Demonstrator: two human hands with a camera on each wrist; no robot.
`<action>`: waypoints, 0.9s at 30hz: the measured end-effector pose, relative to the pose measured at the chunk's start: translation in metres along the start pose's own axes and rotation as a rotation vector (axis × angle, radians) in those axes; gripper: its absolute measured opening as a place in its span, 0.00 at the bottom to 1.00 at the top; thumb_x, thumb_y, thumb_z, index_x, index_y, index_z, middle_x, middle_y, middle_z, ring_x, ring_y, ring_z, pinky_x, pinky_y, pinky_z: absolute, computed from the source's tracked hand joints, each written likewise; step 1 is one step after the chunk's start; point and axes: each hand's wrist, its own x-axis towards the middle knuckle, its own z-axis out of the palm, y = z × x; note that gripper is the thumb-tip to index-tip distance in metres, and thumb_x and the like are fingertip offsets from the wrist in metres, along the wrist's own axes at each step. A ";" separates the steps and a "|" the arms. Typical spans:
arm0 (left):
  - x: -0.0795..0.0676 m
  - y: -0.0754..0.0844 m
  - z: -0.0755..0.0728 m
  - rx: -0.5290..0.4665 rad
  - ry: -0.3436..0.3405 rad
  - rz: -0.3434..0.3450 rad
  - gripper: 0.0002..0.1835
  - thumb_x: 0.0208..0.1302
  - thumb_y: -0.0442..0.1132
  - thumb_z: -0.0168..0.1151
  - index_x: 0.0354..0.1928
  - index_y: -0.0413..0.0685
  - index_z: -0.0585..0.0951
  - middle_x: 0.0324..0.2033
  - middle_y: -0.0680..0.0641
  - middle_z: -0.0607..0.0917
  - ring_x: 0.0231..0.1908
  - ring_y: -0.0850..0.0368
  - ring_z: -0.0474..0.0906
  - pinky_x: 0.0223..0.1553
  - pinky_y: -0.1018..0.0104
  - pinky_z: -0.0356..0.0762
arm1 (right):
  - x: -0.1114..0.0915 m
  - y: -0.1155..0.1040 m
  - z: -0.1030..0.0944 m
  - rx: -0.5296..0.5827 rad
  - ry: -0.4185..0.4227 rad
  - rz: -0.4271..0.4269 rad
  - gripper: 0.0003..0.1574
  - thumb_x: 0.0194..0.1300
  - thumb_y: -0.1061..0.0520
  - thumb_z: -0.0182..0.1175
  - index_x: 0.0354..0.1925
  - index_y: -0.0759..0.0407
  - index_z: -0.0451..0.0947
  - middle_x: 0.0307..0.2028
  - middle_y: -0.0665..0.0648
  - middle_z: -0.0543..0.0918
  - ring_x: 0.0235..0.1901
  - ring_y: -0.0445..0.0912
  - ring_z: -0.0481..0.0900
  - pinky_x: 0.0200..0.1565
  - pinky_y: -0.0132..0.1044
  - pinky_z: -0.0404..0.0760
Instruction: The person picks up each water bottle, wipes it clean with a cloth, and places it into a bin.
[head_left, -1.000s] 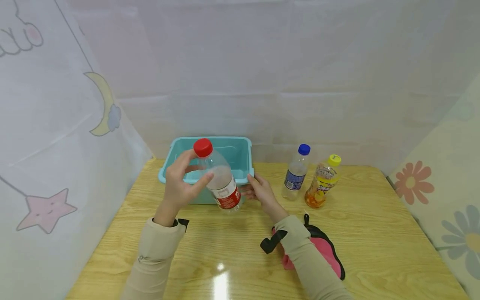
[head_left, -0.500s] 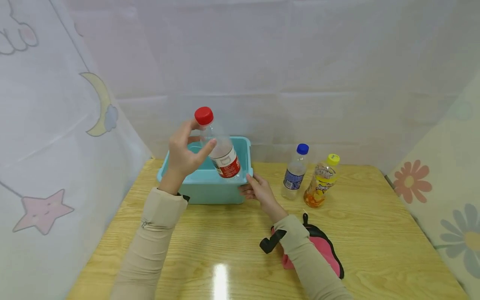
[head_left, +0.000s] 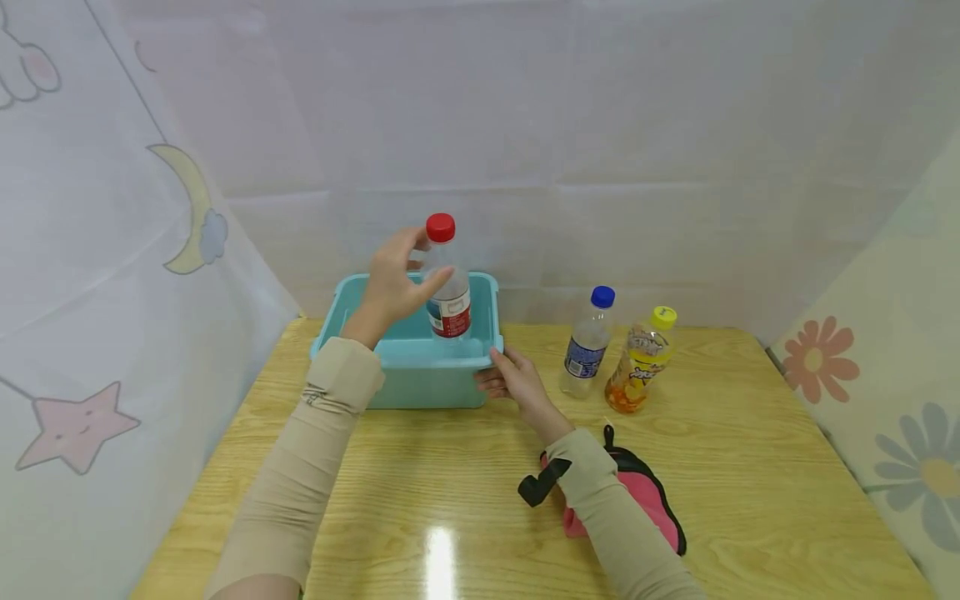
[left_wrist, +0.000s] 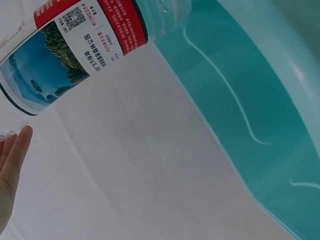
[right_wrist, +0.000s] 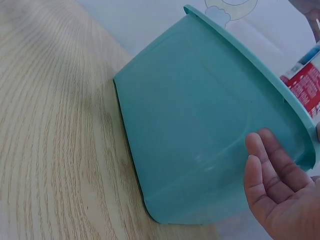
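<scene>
Mid-frame, my left hand [head_left: 397, 282] grips the bottle [head_left: 452, 313], thumb and fingers parted by its width. Bottle near upright over the bin [head_left: 427, 388]; base contact unclear. Right of centre, my right hand [head_left: 521, 387] holds the bin's corner.

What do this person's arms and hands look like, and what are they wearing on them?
Both the left hand and right hand look bare, with no gloves visible. The left sleeve and right sleeve are plain beige with broad cuffs. A small dark marking shows near the left cuff; a black piece juts from the right one.
</scene>
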 end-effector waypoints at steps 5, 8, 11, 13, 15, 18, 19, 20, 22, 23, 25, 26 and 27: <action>0.006 -0.011 0.006 0.007 -0.114 -0.120 0.26 0.54 0.39 0.66 0.52 0.34 0.71 0.41 0.38 0.76 0.44 0.48 0.73 0.43 0.58 0.78 | -0.001 -0.001 0.000 -0.009 -0.007 -0.004 0.32 0.69 0.45 0.47 0.62 0.63 0.62 0.31 0.59 0.84 0.27 0.44 0.82 0.38 0.49 0.80; 0.011 -0.016 0.009 0.007 -0.185 -0.175 0.25 0.54 0.40 0.67 0.51 0.35 0.72 0.42 0.38 0.77 0.45 0.48 0.73 0.45 0.57 0.77 | -0.002 -0.001 0.000 -0.010 -0.010 -0.005 0.32 0.69 0.45 0.47 0.62 0.63 0.62 0.31 0.59 0.84 0.27 0.44 0.82 0.40 0.53 0.78; 0.016 -0.022 0.013 0.013 -0.254 -0.221 0.25 0.52 0.40 0.68 0.50 0.36 0.72 0.42 0.40 0.77 0.45 0.48 0.73 0.46 0.56 0.76 | -0.002 -0.001 0.001 -0.010 -0.008 -0.005 0.31 0.69 0.45 0.47 0.62 0.62 0.62 0.31 0.59 0.84 0.27 0.44 0.82 0.39 0.51 0.79; 0.019 -0.026 0.015 0.018 -0.304 -0.258 0.26 0.52 0.40 0.69 0.50 0.36 0.72 0.43 0.41 0.77 0.46 0.47 0.73 0.47 0.56 0.75 | -0.003 -0.001 0.001 -0.012 -0.008 -0.008 0.31 0.69 0.45 0.47 0.62 0.62 0.62 0.31 0.60 0.84 0.27 0.44 0.82 0.37 0.48 0.80; 0.021 -0.029 0.018 0.027 -0.351 -0.303 0.26 0.51 0.41 0.69 0.50 0.37 0.71 0.44 0.41 0.77 0.47 0.46 0.73 0.48 0.57 0.74 | -0.003 -0.001 0.001 -0.009 -0.007 -0.006 0.30 0.69 0.45 0.47 0.62 0.61 0.63 0.32 0.61 0.83 0.26 0.44 0.82 0.35 0.44 0.81; 0.023 -0.032 0.021 0.045 -0.406 -0.367 0.26 0.52 0.41 0.68 0.50 0.37 0.71 0.45 0.39 0.76 0.48 0.46 0.72 0.49 0.57 0.73 | -0.011 -0.012 0.004 -0.007 -0.019 0.003 0.29 0.70 0.47 0.45 0.62 0.63 0.62 0.34 0.65 0.83 0.27 0.45 0.82 0.33 0.40 0.81; 0.023 -0.033 0.023 0.052 -0.417 -0.385 0.26 0.52 0.41 0.68 0.49 0.37 0.71 0.45 0.38 0.76 0.49 0.46 0.71 0.49 0.57 0.73 | -0.013 -0.015 0.004 -0.008 -0.023 0.008 0.28 0.71 0.48 0.44 0.62 0.64 0.61 0.35 0.67 0.82 0.28 0.46 0.82 0.33 0.40 0.80; 0.024 -0.035 0.024 0.056 -0.426 -0.400 0.26 0.51 0.41 0.69 0.49 0.36 0.71 0.45 0.38 0.75 0.49 0.47 0.71 0.49 0.57 0.72 | -0.015 -0.018 0.005 -0.008 -0.028 0.012 0.28 0.71 0.49 0.44 0.62 0.64 0.61 0.35 0.68 0.82 0.29 0.47 0.82 0.33 0.39 0.80; 0.023 -0.039 0.027 0.062 -0.443 -0.434 0.26 0.51 0.42 0.69 0.48 0.35 0.71 0.45 0.37 0.75 0.49 0.47 0.71 0.50 0.56 0.71 | -0.017 -0.021 0.005 -0.009 -0.038 0.019 0.28 0.72 0.51 0.43 0.63 0.65 0.60 0.38 0.71 0.80 0.30 0.50 0.82 0.33 0.40 0.80; 0.023 -0.041 0.029 0.064 -0.449 -0.446 0.26 0.51 0.42 0.69 0.48 0.35 0.71 0.44 0.37 0.75 0.49 0.46 0.71 0.50 0.55 0.71 | -0.015 -0.018 0.004 -0.008 -0.038 0.023 0.28 0.72 0.51 0.43 0.63 0.65 0.60 0.38 0.72 0.80 0.31 0.51 0.82 0.34 0.41 0.80; 0.022 -0.045 0.032 0.069 -0.467 -0.477 0.26 0.50 0.43 0.69 0.46 0.34 0.71 0.43 0.38 0.75 0.48 0.46 0.71 0.49 0.55 0.70 | -0.011 -0.012 0.002 -0.008 -0.040 0.024 0.29 0.72 0.50 0.43 0.64 0.64 0.59 0.39 0.72 0.80 0.33 0.53 0.82 0.34 0.42 0.80; 0.022 -0.047 0.034 0.069 -0.478 -0.489 0.26 0.50 0.43 0.69 0.45 0.34 0.71 0.43 0.38 0.75 0.47 0.46 0.70 0.48 0.55 0.71 | -0.009 -0.010 0.001 -0.003 -0.040 0.024 0.29 0.71 0.49 0.43 0.64 0.64 0.58 0.39 0.72 0.80 0.33 0.53 0.82 0.34 0.42 0.80; 0.021 -0.050 0.035 0.074 -0.487 -0.498 0.26 0.50 0.43 0.69 0.44 0.33 0.71 0.42 0.38 0.75 0.45 0.47 0.70 0.47 0.55 0.71 | -0.007 -0.007 0.000 0.002 -0.037 0.025 0.30 0.71 0.49 0.44 0.64 0.63 0.59 0.39 0.72 0.80 0.33 0.54 0.82 0.35 0.43 0.80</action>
